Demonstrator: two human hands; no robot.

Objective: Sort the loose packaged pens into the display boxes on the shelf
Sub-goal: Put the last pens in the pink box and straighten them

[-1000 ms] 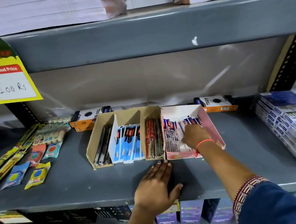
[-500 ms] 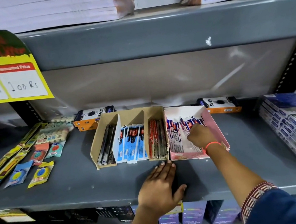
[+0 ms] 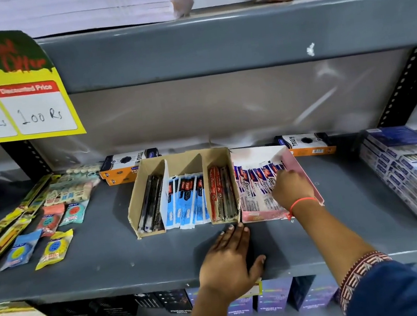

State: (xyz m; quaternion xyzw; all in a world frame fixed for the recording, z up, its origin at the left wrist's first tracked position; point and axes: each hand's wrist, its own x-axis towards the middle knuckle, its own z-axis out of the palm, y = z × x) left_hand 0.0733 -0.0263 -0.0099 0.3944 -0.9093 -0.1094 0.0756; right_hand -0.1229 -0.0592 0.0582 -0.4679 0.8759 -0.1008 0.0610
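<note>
The left hand [image 3: 227,261] lies flat on the grey shelf [image 3: 110,263], fingers spread, holding nothing, fingertips just short of the cardboard box [image 3: 176,162]. That box holds black, blue and red packaged pens in three compartments. Beside it, the right hand [image 3: 292,189] reaches into the pink box [image 3: 307,171], fingers curled among white packaged pens [image 3: 253,186]; its grip cannot be told. Loose packets [image 3: 52,247] lie far left.

Grey shelf [image 3: 110,266]; tan box [image 3: 138,196], pink box [image 3: 307,171]; blue-white packs [image 3: 187,203], red packs [image 3: 220,193]; yellow sign [image 3: 32,75].
</note>
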